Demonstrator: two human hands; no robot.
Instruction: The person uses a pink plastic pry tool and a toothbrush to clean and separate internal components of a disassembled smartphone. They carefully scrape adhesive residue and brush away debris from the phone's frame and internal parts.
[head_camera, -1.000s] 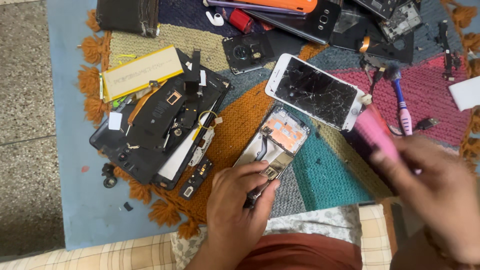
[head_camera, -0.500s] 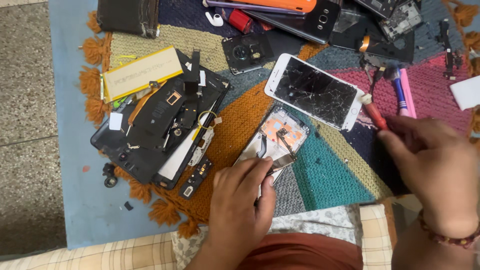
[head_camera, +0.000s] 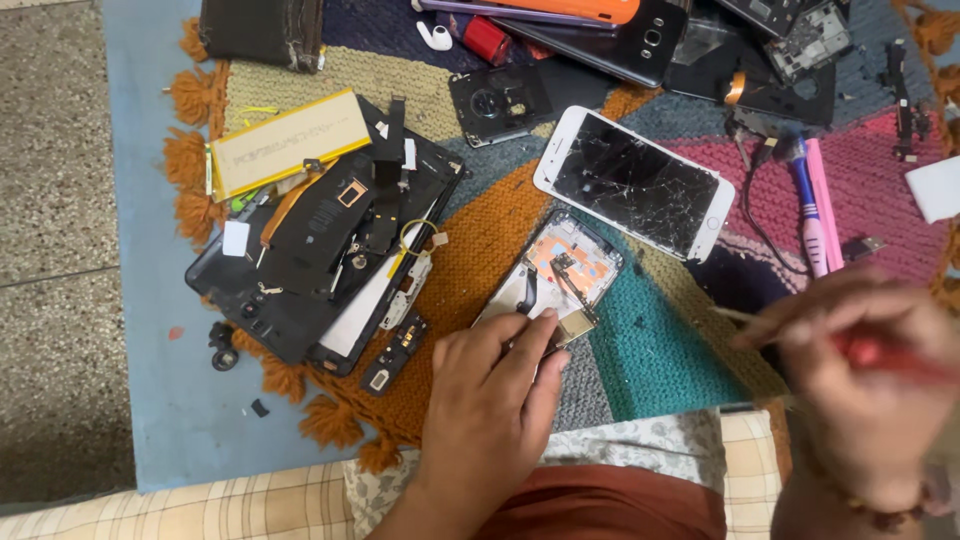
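Opened phone chassis (head_camera: 555, 275), back cover off, lies face down on the woven multicolour mat (head_camera: 480, 230), near the mat's front edge, just below the white phone with cracked screen (head_camera: 633, 182). Orange shielding and a small metal part show inside; a loose flex or bracket sticks up near the middle.

Left hand (head_camera: 490, 400) rests on the chassis's lower end, fingers curled and pressing it down to the mat, thumb side by the small gold-coloured piece at the bottom corner. Right hand (head_camera: 865, 375) is blurred, closed on a red-handled tool (head_camera: 880, 355) with a thin tip pointing left toward the chassis; tip not touching it.

Handling, my read: light, thin, stiff frame, but the insides are fragile; ribbon cables and connectors would tear or bend easily. Smooth edges likely slip on fingers, though the knitted mat gives some grip. Best hold is on the outer frame rails or lower end, where the left hand sits now, away from the exposed board and flex.

Nearby: pile of black disassembled phone parts (head_camera: 320, 250) with a yellow battery (head_camera: 285, 140) to the left, pink tool (head_camera: 822, 205) at right.
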